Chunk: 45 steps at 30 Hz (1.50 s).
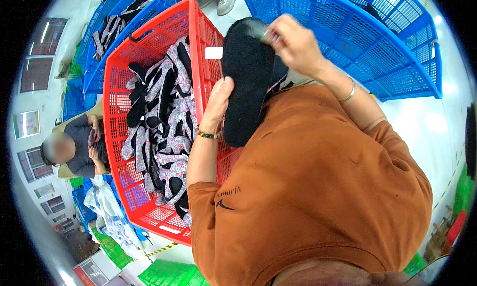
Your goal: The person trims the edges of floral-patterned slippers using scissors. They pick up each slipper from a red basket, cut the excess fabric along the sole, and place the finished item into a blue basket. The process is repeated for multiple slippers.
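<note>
A slipper (243, 87) is held up in front of me with its black sole showing. My left hand (218, 102) grips its left edge, the thumb along the side and the fingers hidden behind. A small white tag (213, 53) sticks out from that same edge. At the slipper's far end, my right hand (295, 45) is closed in a pinch. Something pale and shiny is blurred by motion at its fingertips, too smeared to name. Just left of my left arm, a red crate (196, 47) holds many floral slippers (171, 122) with black soles, piled loosely.
Large blue crates (348, 42) stand ahead and to the right. Another blue crate (94, 62) at the far left contains more slippers. Beyond the red crate sits a co-worker (82, 142) with something dark in the hands. Another person's shoe (227, 1) shows at the top.
</note>
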Tool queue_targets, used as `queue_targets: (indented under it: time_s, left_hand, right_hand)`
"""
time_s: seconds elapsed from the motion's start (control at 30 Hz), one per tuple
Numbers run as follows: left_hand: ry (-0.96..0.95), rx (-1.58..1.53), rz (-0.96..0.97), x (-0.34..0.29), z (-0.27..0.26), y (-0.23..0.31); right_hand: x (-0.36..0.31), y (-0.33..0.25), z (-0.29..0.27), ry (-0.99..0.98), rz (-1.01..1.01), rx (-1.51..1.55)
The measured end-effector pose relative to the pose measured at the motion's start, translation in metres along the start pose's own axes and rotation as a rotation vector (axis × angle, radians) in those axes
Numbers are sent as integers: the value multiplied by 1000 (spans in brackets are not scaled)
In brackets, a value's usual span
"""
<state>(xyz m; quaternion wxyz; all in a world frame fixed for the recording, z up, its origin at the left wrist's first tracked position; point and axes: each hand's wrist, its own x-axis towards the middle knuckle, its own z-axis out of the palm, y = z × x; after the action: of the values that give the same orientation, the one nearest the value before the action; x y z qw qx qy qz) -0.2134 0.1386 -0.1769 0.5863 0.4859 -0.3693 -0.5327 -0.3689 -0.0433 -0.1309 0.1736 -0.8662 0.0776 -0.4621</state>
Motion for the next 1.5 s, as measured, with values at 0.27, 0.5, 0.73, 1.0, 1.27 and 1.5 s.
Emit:
queue_targets:
  time_s: [0.27, 0.5, 0.73, 1.0, 1.27, 1.5]
  left_hand:
    - [-8, -552, -13, -4, 5, -4]
    - [23, -618, -39, -1, 3, -8]
    - [96, -720, 2, 0, -10, -18]
    - [133, -795, -24, 1, -10, -22]
    - [71, -792, -11, 1, -13, -24]
    - [33, -828, -32, 0, -11, -24]
  right_hand:
    - [-16, 16, -9, -95, 430, 357]
    - [-10, -13, 3, -130, 440, 777]
    - [-25, 16, -1, -53, 225, 437]
    - [-22, 10, 5, -32, -107, 10]
    - [-20, 6, 2, -17, -134, 11]
    - [-24, 7, 9, -34, -102, 72]
